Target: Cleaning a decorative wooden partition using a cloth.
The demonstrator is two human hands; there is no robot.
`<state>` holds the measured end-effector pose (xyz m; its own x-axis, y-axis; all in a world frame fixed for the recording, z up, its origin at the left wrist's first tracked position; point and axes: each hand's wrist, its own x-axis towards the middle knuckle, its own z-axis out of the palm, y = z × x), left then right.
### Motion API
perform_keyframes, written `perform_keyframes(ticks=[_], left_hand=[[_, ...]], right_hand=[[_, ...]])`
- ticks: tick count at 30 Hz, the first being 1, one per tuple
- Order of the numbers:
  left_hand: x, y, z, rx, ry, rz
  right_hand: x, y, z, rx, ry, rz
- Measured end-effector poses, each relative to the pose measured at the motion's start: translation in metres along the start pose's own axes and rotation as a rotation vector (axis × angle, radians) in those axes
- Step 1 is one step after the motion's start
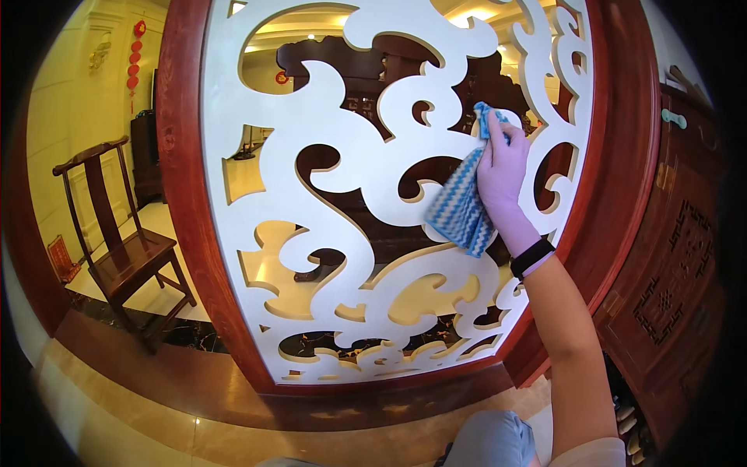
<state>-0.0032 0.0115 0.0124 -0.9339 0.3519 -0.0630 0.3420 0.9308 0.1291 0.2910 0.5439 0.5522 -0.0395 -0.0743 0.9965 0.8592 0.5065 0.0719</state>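
My right hand (506, 166) grips a blue-and-white zigzag-patterned cleaning cloth (459, 201) at the right side of a white openwork screen panel (350, 125). A bunched end of the cloth shows above my fingers against a scroll edge, and the rest hangs below the hand. The panel is cut into curling scrolls with openings between them. A reddish-brown wooden frame (189, 175) surrounds it. A black band (532, 258) circles my right wrist. My left hand is out of view.
A dark wooden chair (125, 251) stands left of the screen. On the right is a carved wooden cabinet (665, 262) with shoes (633, 432) beneath it. Red hanging ornaments (134, 61) decorate the left wall. My knee (490, 441) shows above the tiled floor (233, 438).
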Motion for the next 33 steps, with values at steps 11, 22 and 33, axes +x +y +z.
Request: perform_keyframes(ticks=[11, 22, 33], left_hand=[[-0.004, 0.003, 0.005, -0.035, 0.063, -0.009], [0.0, -0.006, 0.017, -0.078, 0.057, 0.01], [-0.006, 0.002, 0.003, -0.057, 0.032, -0.027]], right_hand=[[-0.045, 0.085, -0.055, -0.138, -0.354, -0.443], [0.019, 0.116, -0.019, -0.213, 0.089, 0.266], [-0.092, 0.087, -0.043, -0.119, -0.143, 0.072]])
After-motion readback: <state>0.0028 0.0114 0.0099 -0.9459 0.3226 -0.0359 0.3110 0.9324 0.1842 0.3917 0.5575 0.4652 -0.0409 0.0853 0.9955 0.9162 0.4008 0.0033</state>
